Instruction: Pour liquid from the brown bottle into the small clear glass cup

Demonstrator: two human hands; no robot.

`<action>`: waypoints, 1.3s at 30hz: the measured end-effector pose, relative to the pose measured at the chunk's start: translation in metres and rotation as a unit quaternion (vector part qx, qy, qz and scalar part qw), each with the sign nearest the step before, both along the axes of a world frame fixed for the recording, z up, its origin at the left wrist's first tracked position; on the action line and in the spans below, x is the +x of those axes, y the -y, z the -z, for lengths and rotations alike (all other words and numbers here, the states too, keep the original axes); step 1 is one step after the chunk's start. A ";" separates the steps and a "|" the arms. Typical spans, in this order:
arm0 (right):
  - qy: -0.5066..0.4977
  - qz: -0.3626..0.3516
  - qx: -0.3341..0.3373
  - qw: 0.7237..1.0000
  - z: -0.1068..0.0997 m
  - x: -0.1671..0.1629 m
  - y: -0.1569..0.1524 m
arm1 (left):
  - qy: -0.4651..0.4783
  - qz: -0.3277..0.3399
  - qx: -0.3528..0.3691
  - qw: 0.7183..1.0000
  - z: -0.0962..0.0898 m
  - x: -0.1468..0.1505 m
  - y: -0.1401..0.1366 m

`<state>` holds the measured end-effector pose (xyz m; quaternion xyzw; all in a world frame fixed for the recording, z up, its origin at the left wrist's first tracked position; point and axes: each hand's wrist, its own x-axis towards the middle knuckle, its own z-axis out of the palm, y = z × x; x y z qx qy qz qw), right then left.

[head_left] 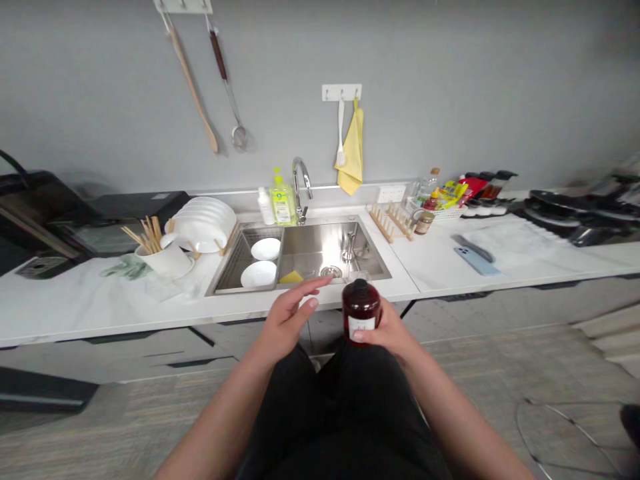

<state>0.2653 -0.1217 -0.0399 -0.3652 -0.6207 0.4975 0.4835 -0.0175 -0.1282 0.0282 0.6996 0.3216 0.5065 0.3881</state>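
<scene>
My right hand (387,328) is wrapped round a dark red-brown bottle (353,308) with a black cap and a white label, held upright in front of the counter edge. To its left, my left hand (290,317) is raised with fingers stretched out and thumb apart, touching nothing. Beyond both hands lies the steel sink (305,243) with its chrome tap (301,183). Two white bowls (259,274) sit in its left rack, and a yellow sponge (291,277) lies near the front of the basin. The print on the bottle's label is too small to read.
White plates (207,223) stand in a rack left of the sink, beside a white holder (167,260) of chopsticks. A soap bottle (283,203) is behind the sink. Rightward are a wooden rack (395,225), a jar (425,223), a phone (477,261) and a stove (575,210).
</scene>
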 end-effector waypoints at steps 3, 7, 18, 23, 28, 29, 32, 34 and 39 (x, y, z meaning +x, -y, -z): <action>-0.033 -0.086 -0.007 0.996 0.001 -0.036 0.019 | -0.032 0.087 -0.002 0.996 -0.014 0.018 0.011; -0.032 -0.127 -0.010 0.991 0.003 -0.050 0.027 | -0.016 0.095 -0.045 0.994 -0.016 0.009 0.023; 0.067 -0.008 0.102 0.992 -0.013 -0.067 0.058 | 0.053 -0.041 -0.068 0.995 -0.009 0.018 0.047; 0.063 -0.007 0.117 0.991 -0.010 -0.064 0.063 | -0.002 0.062 -0.042 0.997 -0.015 0.015 0.058; 0.096 -0.006 0.119 0.988 -0.006 -0.062 0.068 | 0.029 0.021 -0.068 0.997 -0.007 0.018 0.058; 0.096 -0.015 0.120 0.988 -0.006 -0.063 0.069 | 0.019 0.002 -0.071 0.997 -0.006 0.019 0.058; 0.081 -0.034 0.119 0.989 -0.005 -0.066 0.072 | -0.020 0.025 -0.060 0.998 -0.006 0.019 0.062; 0.078 -0.030 0.116 0.990 -0.004 -0.065 0.073 | -0.029 0.075 -0.041 0.996 -0.007 0.013 0.065; 0.102 0.000 0.111 0.989 -0.001 -0.061 0.070 | -0.006 0.067 -0.042 0.997 -0.004 0.003 0.065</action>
